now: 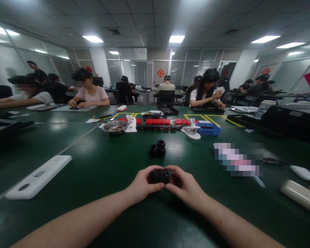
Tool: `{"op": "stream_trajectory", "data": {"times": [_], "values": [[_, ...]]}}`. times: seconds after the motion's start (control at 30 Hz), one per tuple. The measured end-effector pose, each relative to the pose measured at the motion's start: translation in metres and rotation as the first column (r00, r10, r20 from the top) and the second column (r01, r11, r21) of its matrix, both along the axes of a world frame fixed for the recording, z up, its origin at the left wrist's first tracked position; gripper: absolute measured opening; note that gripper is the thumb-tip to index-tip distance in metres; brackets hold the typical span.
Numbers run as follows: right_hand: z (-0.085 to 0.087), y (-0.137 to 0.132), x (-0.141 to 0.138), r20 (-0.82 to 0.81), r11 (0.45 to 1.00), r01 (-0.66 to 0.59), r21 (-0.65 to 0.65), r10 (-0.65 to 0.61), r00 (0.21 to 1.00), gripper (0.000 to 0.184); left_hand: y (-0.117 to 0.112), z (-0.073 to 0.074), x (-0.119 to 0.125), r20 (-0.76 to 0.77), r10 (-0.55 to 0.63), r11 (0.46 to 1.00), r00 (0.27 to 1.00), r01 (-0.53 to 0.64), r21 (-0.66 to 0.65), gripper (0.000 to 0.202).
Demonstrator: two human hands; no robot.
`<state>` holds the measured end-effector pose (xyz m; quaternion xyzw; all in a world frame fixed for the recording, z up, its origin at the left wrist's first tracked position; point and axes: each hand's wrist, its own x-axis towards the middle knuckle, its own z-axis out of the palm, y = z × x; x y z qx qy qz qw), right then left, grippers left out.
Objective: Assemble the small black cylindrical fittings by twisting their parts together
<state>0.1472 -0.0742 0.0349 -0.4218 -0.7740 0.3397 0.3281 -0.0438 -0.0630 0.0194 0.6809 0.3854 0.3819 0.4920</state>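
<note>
Between my two hands is a small black block-like part with ridged sides (159,176); its exact kind cannot be made out. My left hand (142,182) wraps its fingers and thumb around the left side. On the other side, the fingers and thumb of my right hand (181,183) curve around the right end, fingertips touching it. Part of the block is covered by the fingers. Just beyond my hands, a cluster of shiny black round parts, like small wheels (158,149), rests on the green table (113,162).
Farther back are a metal bowl of small pieces (115,127), red blocks in a row (157,121), white stands (191,130) and a blue bin (209,129). A white oblong device (40,177) lies left; a beige case (301,196) lies right. Other people sit across the table.
</note>
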Motion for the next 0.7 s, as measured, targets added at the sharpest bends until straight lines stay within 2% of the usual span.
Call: {"op": "stream_trajectory", "data": {"times": [0.07,0.2,0.27,0.37,0.4,0.47,0.53,0.6,0.7], "values": [[-0.004,0.003,-0.001,-0.078,0.996,0.033,-0.088,-0.040,0.996,0.031,-0.003,0.004,0.001,-0.050,0.019,0.998,0.999,-0.016,0.055,0.045],[-0.009,0.008,-0.004,-0.065,0.971,0.025,-0.236,-0.041,0.997,0.045,-0.007,0.006,0.000,-0.135,0.008,0.992,0.991,0.009,0.123,0.048],[-0.008,0.007,-0.005,-0.026,0.976,0.021,-0.217,-0.027,0.999,0.040,-0.006,0.003,-0.001,-0.158,0.004,0.991,0.987,0.017,0.133,0.049],[-0.001,0.003,-0.004,0.079,0.995,0.029,-0.094,-0.021,0.997,0.015,0.000,-0.004,-0.003,-0.099,-0.026,0.997,0.995,0.032,0.065,0.048],[0.001,0.001,-0.003,0.118,0.998,0.023,-0.052,-0.016,0.993,0.017,0.002,-0.006,-0.004,-0.064,-0.042,0.999,0.997,0.044,0.027,0.047],[0.005,-0.003,-0.002,0.179,1.000,0.009,0.009,-0.011,0.984,0.033,0.005,-0.007,-0.004,-0.009,-0.062,0.997,0.998,0.062,-0.037,0.045],[0.005,-0.004,-0.002,0.201,0.999,0.009,0.036,-0.016,0.979,0.039,0.005,-0.006,-0.003,0.005,-0.050,0.997,0.999,0.051,-0.054,0.046],[0.003,-0.003,-0.002,0.154,0.999,0.038,0.023,-0.041,0.987,0.042,0.002,-0.003,-0.002,-0.015,-0.019,1.000,1.000,0.018,-0.022,0.046],[-0.003,0.003,-0.003,0.013,0.992,0.075,-0.100,-0.074,0.997,0.024,-0.003,0.002,0.000,-0.063,0.020,0.998,0.998,-0.017,0.055,0.046]]}}
